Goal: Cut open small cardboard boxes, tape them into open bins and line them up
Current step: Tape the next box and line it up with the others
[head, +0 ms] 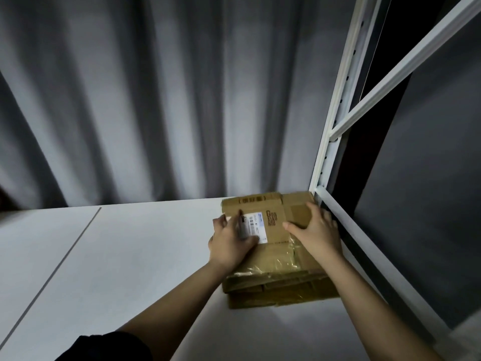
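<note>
A stack of flattened brown cardboard boxes (281, 285) lies at the back right of the white table (130, 256). The top box (276, 222) carries a white shipping label (256, 225) and clear tape along its near part. My left hand (229, 246) rests on the left side of that box and holds a slim grey tool (241, 222) against the label, its tip pointing away from me. My right hand (317, 233) lies flat on the right part of the top box, fingers spread and thumb pointing left.
A white metal shelf frame (335, 126) rises just right of the boxes, and its lower rail (364, 243) runs along the table's right edge. A grey curtain (156, 100) hangs behind the table. A thin seam crosses the tabletop on the left.
</note>
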